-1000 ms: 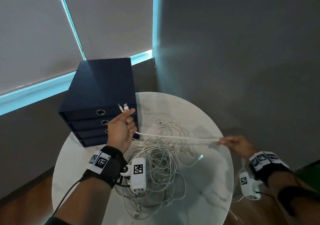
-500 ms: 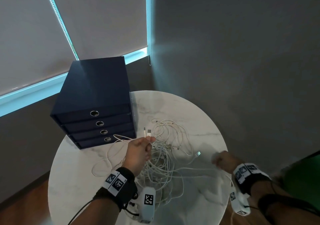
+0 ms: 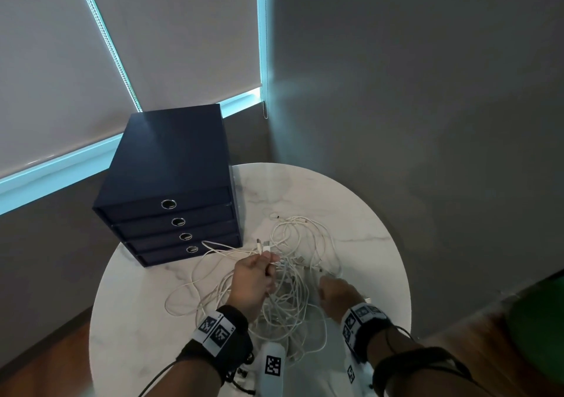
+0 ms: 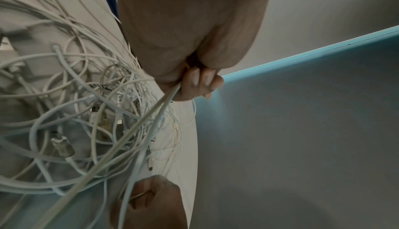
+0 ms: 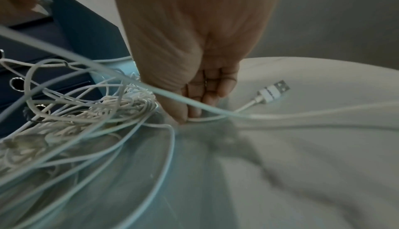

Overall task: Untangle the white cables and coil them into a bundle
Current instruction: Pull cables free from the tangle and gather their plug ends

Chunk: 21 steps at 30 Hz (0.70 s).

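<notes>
The white cables (image 3: 293,274) lay in a loose tangle at the middle of the round marble surface (image 3: 366,213), with the navy drawer box (image 3: 171,183) at about ten o'clock from the heap. The left hand (image 3: 253,283) gripped a strand with two plug ends (image 3: 264,247) sticking up from its fist. At four o'clock of the tangle, the right hand (image 3: 338,297) pinched a strand low against the surface.

Black wristbands (image 3: 224,332) with square-patterned white tags, white camera units (image 3: 272,364) beneath, thin black cables (image 3: 427,357) trailing.
</notes>
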### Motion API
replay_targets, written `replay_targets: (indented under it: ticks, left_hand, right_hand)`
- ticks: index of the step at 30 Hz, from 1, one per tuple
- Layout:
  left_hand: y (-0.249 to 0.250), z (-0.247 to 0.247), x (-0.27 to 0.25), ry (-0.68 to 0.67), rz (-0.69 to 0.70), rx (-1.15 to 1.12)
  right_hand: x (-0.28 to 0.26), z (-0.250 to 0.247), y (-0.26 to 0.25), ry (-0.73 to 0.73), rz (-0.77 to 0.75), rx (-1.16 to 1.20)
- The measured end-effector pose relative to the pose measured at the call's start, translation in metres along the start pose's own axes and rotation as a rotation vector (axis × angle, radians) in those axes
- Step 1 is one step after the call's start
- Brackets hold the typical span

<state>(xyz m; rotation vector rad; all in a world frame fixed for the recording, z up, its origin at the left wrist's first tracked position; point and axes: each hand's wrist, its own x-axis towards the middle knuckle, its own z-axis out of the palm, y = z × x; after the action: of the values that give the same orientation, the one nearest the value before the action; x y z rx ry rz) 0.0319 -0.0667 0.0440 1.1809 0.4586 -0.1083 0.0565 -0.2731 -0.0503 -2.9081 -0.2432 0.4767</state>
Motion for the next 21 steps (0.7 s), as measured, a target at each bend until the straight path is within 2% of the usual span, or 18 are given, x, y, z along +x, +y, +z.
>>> replay_targets:
  ticks: [3, 5, 8, 10, 11, 13, 16, 18, 21]
  left_hand:
    - [0.0, 0.002, 0.001, 0.006, -0.018, -0.028]
    - [0.001, 0.004, 0.001, 0.009, -0.021, -0.024]
    - [0.004, 0.009, -0.002, 0.042, -0.03, 0.036]
    - [0.008, 0.014, -0.003, 0.054, -0.036, 0.05]
    - [0.011, 0.018, -0.003, 0.044, -0.035, 0.028]
    - [0.02, 0.024, -0.003, 0.004, -0.032, -0.042]
    - [0.04, 0.031, -0.003, -0.031, 0.003, -0.129]
    - [0.054, 0.034, -0.004, -0.008, 0.033, -0.151]
    - [0.066, 0.032, -0.003, 0.011, 0.097, -0.122]
  right_hand:
    - [-0.001, -0.014, -0.001, -0.09, 0.013, 0.108]
    - [0.0, -0.034, -0.009, -0.068, 0.007, 0.295]
    - [-0.004, -0.073, -0.033, 0.123, 0.008, 0.847]
    - [-0.01, -0.099, -0.053, 0.212, -0.065, 1.195]
    - [-0.014, -0.11, -0.062, 0.226, -0.103, 1.295]
    - [-0.024, -0.124, -0.077, 0.21, -0.193, 1.374]
    - [-0.033, -0.122, -0.087, 0.165, -0.342, 1.344]
    - [-0.037, -0.115, -0.089, 0.156, -0.383, 1.251]
    - [-0.034, -0.097, -0.084, 0.047, -0.359, 1.185]
